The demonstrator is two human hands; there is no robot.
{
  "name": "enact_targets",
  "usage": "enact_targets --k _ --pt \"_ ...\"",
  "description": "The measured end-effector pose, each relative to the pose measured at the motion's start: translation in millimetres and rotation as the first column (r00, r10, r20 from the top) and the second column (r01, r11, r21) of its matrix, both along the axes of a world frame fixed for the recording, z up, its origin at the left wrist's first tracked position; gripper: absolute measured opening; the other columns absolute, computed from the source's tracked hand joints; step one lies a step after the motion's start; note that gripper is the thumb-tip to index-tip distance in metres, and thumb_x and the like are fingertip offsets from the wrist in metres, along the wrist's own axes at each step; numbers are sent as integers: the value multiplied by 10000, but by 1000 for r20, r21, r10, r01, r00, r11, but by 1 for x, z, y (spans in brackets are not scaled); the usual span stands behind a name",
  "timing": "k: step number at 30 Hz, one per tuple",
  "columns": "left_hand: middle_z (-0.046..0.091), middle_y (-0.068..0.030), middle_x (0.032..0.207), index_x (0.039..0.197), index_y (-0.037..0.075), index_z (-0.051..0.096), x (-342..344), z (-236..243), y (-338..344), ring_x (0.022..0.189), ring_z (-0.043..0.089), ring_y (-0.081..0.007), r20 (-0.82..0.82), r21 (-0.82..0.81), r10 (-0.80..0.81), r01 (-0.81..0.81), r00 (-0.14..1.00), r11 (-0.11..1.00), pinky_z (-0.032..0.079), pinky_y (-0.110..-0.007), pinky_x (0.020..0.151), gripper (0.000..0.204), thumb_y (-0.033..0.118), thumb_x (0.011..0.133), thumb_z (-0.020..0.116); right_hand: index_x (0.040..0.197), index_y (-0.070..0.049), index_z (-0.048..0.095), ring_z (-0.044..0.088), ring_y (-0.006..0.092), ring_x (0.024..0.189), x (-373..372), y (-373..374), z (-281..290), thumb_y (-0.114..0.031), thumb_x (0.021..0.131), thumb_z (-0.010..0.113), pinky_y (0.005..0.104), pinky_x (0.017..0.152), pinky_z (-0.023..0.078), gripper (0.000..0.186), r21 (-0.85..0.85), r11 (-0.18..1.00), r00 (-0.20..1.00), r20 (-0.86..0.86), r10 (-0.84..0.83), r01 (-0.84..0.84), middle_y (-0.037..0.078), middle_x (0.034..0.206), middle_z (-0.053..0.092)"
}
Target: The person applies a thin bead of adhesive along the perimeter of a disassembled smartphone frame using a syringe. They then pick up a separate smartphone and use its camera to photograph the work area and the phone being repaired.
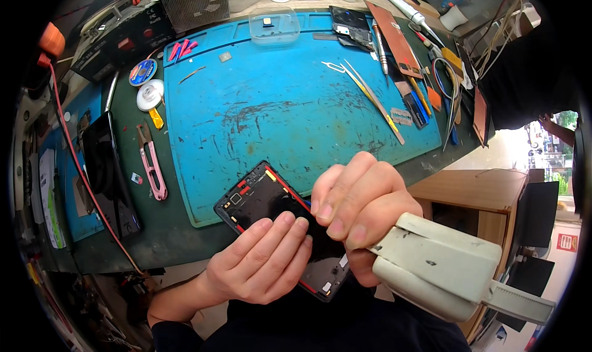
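Note:
My left hand [259,259] lies with fingers together over a black phone housing [325,259] with red strips along its inner edges, gripping it. The phone is tilted at the mat's front edge. My right hand [354,210] has its fingers curled closed at the phone's upper right edge; what is between the fingertips is hidden, and a bit of blue shows beside them. A pale grey plastic device [435,266] with a slotted bar overlaps my right hand and wrist; whether I hold it is unclear.
A blue silicone mat [234,124] bears tweezers [376,105], blades and a clear container [274,34]. Pink snips [151,161], solder spools and a dark phone [105,167] lie left. Tools crowd the right. Another person [530,68] stands at right, above a wooden cabinet [462,185].

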State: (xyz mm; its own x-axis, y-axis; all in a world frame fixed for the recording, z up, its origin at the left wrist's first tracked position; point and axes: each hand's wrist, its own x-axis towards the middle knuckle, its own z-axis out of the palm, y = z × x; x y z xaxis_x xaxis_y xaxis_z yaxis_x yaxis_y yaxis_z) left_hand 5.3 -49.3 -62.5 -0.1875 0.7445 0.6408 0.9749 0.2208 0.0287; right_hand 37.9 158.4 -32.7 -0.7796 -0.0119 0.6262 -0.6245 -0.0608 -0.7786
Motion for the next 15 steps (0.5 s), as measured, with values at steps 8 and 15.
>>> enact_targets --k 8,15 --pt "738 -73 1152 1078 86 686 -1 2 0 1104 708 -215 -6 -26 -6 6 1000 1000 534 -355 990 180 175 969 573 1047 -101 588 556 202 962 4 0 0 -321 951 740 363 795 525 284 -13 1000 1000 1 -12 12 65 1020 593" --pt "740 -70 1147 1075 88 687 0 3 1 1095 710 -211 -9 -21 6 -6 1000 1000 536 -353 985 171 170 961 589 1038 -101 591 553 203 954 8 -2 3 -288 946 749 364 791 522 262 -27 999 999 24 -41 41 65 1007 595"
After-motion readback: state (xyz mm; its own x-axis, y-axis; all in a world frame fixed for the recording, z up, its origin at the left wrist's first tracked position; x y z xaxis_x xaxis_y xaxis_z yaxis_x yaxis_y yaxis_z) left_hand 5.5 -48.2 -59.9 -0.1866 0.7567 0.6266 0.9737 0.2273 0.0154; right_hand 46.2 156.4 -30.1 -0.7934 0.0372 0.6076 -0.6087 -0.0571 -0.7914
